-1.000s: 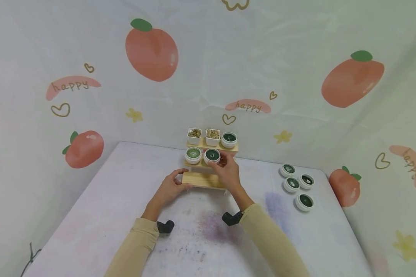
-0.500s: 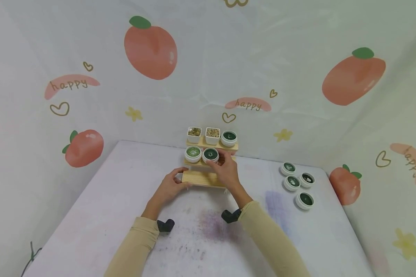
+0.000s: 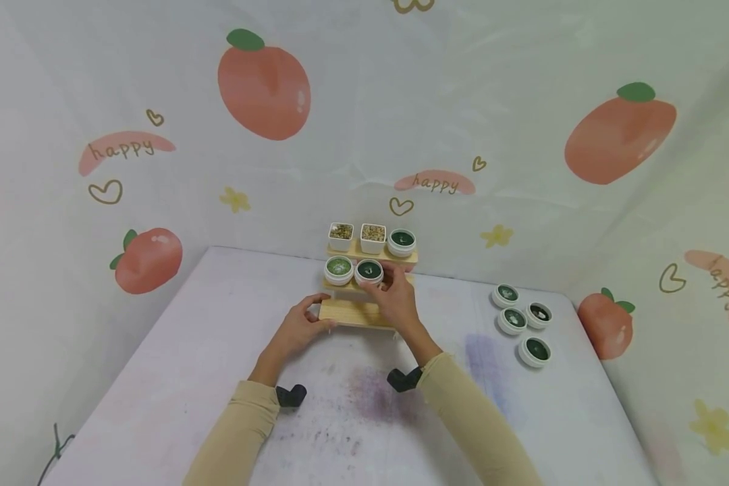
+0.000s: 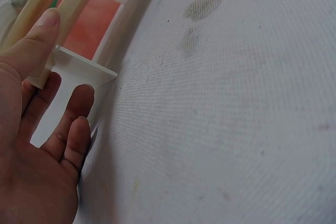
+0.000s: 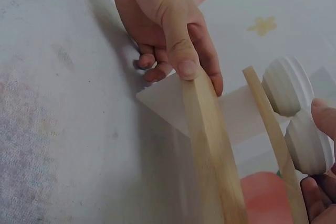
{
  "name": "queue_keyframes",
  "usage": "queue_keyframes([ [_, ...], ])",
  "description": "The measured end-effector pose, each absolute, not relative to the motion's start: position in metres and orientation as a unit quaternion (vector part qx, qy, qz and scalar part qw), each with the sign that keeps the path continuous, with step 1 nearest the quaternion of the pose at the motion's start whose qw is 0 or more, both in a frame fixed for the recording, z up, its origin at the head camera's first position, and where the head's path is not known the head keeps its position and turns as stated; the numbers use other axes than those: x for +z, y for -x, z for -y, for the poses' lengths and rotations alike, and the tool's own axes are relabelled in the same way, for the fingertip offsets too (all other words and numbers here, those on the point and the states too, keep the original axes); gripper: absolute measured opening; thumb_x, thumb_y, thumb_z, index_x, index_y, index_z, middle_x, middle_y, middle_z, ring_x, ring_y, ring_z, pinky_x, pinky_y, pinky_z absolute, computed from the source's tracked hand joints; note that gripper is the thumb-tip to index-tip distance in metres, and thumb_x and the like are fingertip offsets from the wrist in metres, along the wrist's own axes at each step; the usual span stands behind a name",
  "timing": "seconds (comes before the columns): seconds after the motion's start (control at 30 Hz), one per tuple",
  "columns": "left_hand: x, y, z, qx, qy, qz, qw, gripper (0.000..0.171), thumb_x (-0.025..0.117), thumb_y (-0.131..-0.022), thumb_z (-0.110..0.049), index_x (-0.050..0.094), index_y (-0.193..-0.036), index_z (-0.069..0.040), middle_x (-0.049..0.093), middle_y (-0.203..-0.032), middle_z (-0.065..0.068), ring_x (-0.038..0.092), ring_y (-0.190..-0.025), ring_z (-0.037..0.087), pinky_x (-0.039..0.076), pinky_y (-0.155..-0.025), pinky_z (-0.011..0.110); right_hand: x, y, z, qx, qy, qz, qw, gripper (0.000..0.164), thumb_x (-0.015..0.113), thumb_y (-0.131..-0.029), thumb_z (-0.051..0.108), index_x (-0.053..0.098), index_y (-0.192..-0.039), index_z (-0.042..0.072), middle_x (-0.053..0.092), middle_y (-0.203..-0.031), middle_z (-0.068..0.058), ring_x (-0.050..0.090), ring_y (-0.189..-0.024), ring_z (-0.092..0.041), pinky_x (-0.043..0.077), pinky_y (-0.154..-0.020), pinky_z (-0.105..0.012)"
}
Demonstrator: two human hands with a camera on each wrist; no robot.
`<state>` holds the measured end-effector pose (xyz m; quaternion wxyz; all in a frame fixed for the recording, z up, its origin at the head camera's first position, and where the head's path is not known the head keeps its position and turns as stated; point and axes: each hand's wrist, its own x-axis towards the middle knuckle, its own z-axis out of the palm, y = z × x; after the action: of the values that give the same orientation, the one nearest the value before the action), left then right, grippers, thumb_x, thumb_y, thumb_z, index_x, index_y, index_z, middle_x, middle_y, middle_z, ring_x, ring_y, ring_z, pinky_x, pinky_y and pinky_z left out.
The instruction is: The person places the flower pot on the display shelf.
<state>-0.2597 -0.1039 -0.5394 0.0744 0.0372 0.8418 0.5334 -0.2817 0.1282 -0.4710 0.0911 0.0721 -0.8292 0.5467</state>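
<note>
A three-tier stand with wooden shelves [image 3: 354,313] and white side supports stands against the back wall. My left hand [image 3: 300,327] grips the left end of its lowest shelf, thumb in front and a finger behind, as the right wrist view shows on the plank [image 5: 210,145]. On the middle shelf my right hand [image 3: 397,301] pinches a round white pot [image 3: 369,271] with a dark green filling. This pot is right beside another round pot [image 3: 339,268] with a lighter green top. Only part of my right hand [image 5: 323,182] shows in the right wrist view.
The top shelf holds two square white pots [image 3: 373,237] with grainy filling and a round dark green one [image 3: 401,241]. Several round white pots [image 3: 513,321] stand at the table's right. A patterned cloth [image 3: 364,135] hangs behind the table [image 3: 219,290].
My right hand has shifted the round pot slightly left, closer to the light green one. Over the last half second both hands hold still. The left hand keeps its place on the shelf.
</note>
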Motion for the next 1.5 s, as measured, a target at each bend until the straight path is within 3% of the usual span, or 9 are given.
queue_keyframes([
  [0.3,-0.542,0.259,0.102,0.532,-0.035,-0.843,0.073,0.065,0.084,-0.085,-0.031,0.055,-0.143,-0.022,0.064,-0.081,0.007,0.055,-0.068,0.014,0.044,-0.061,0.027,-0.468,0.273,-0.146,0.545,-0.086,0.831,0.073,0.062,0.082,-0.088,0.023,0.054,-0.142,0.014,0.062,-0.140,-0.010,0.062,-0.127,-0.027,0.052,-0.101,-0.044],
  [0.6,-0.542,0.261,0.105,0.531,-0.033,-0.844,0.074,0.064,0.084,-0.085,-0.029,0.055,-0.142,-0.023,0.060,-0.075,0.004,0.052,-0.065,0.013,0.042,-0.059,0.026,-0.465,0.266,-0.172,0.521,-0.062,0.848,0.075,0.064,0.083,-0.087,0.020,0.053,-0.140,0.002,0.059,-0.144,-0.015,0.060,-0.129,-0.031,0.052,-0.103,-0.045],
  [1.5,-0.546,0.264,0.104,0.537,-0.028,-0.840,0.075,0.065,0.084,-0.085,-0.031,0.055,-0.143,-0.025,0.061,-0.078,0.006,0.053,-0.068,0.015,0.043,-0.061,0.027,-0.476,0.246,-0.306,0.409,0.023,0.908,0.090,0.068,0.077,-0.092,0.026,0.046,-0.145,-0.004,0.048,-0.148,-0.026,0.047,-0.137,-0.043,0.040,-0.112,-0.056],
])
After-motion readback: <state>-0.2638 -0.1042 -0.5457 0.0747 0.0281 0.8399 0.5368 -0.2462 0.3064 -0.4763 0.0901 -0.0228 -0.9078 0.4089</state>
